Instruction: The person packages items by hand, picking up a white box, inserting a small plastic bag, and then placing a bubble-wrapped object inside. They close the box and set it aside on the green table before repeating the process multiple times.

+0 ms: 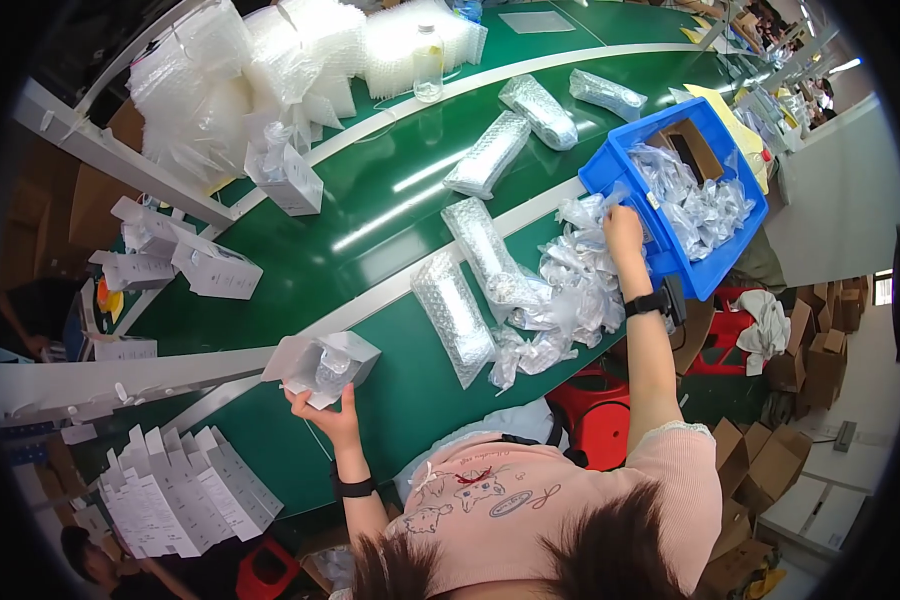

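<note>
At the left of the bench, my left hand (335, 415) grips a small white carton (363, 352) from its near side. The carton's flaps stand open, and clear plastic wrapping (332, 360) shows inside it. My right hand (625, 232) reaches far to the right, beside the wall of a blue plastic bin (705, 280). Its fingers are closed on a clear plastic bag (616, 193) at the top of a heap of small bagged parts (575, 285); what that bag contains is too small to tell. Two bubble-wrapped packages (452, 320) lie between my hands, next to the heap.
More bubble-wrapped packages (490, 155) lie on the green conveyor belt (370, 215) beyond a pale rail. Open cartons (215, 262) stand at the left, and flat-sided white cartons (185, 490) are stacked at lower left. Bubble-wrap bags (195, 90) pile up at far left. A clear bottle (428, 65) stands there.
</note>
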Available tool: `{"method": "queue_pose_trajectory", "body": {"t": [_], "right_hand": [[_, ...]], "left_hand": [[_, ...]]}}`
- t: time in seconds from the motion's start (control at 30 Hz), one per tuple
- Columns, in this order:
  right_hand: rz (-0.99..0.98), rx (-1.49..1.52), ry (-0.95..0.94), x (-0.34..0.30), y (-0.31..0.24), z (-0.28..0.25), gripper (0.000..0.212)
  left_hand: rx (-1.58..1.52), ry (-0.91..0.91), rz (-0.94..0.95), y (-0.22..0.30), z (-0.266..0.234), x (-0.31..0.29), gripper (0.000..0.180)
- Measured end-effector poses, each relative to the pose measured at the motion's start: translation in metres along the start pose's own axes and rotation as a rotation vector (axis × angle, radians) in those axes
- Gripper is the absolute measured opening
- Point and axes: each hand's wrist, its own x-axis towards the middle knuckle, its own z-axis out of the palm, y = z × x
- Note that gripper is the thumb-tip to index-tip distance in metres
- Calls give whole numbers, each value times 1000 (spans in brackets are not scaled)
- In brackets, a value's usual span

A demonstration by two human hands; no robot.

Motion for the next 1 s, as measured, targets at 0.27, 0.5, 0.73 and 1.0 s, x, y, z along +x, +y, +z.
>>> {"method": "queue_pose_trajectory", "body": {"t": [0.27,0.5,0.73,1.0], "right_hand": [[0,-214,-99,11,4,11,21],[-170,751,35,-62,-110,-87,17],[-1129,1231,-324,-157,-270,-83,28],[-1651,653,-352,-188,-318,-45,30]], "left_hand": [[183,-34,-49,27,-9,9,62],[513,-100,-163,71,-10,37,35],[321,24,-327,73,-13,63,17],[290,-64,-476,62,-28,67,16]]}}
